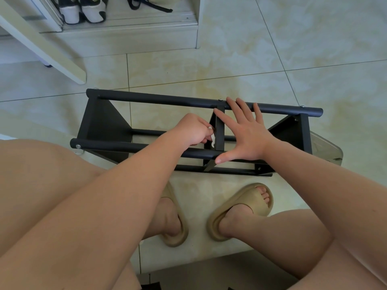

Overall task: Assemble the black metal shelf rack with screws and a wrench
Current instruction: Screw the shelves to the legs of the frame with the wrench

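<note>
Down on the tiled floor (230,70), the black rack (159,100) stood just in front of the seated person's feet, its two round top bars running left to right. A flat crosspiece (219,130) joined the bars near the middle, and dark side panels closed off both ends. Screw heads (220,99) showed along the far bar, with another on the left end of the near bar.

The left hand (191,130) reached in between the two bars with its fingers curled tight, pinching a small silvery piece (210,128) right against the left face of the crosspiece. Whether that piece was the wrench or a screw could not be told, since the fingers hid most of it.

The right hand (247,135) lay spread wide and flat over the top of the rack, just right of the crosspiece. Its fingertips rested on the far bar and its thumb touched the near bar; it held nothing.

Both feet wore tan slippers (240,210) on the floor nearer the person. A clear plastic container (326,147) sat behind the right end of the rack. Farther off, at the upper left, a low white cabinet (125,38) held black-and-white shoes (81,11).
</note>
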Tool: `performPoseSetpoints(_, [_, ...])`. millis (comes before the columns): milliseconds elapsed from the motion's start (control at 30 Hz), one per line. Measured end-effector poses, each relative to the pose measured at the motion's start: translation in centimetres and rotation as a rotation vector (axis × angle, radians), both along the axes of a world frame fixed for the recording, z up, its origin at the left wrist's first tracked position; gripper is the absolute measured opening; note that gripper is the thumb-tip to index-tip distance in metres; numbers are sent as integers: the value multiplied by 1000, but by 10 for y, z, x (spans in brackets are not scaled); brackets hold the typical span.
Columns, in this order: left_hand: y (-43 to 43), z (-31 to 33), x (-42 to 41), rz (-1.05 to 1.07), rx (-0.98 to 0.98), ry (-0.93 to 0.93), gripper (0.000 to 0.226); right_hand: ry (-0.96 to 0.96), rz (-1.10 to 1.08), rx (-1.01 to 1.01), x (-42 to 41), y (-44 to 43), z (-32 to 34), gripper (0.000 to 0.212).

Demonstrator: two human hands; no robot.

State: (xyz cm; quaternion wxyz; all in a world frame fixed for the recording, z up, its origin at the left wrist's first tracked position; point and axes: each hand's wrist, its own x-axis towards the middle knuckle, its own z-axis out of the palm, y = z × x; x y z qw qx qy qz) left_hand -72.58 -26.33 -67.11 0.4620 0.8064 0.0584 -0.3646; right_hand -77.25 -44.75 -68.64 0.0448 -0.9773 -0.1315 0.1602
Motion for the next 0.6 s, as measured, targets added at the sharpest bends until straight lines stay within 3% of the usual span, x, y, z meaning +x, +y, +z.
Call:
performPoseSetpoints(200, [-5,1,-1,18,-14,-2,15,-1,-2,6,0,1,0,136])
performPoseSetpoints(600, [-4,0,0,28,-15,52,10,-1,-2,4,0,0,0,136])
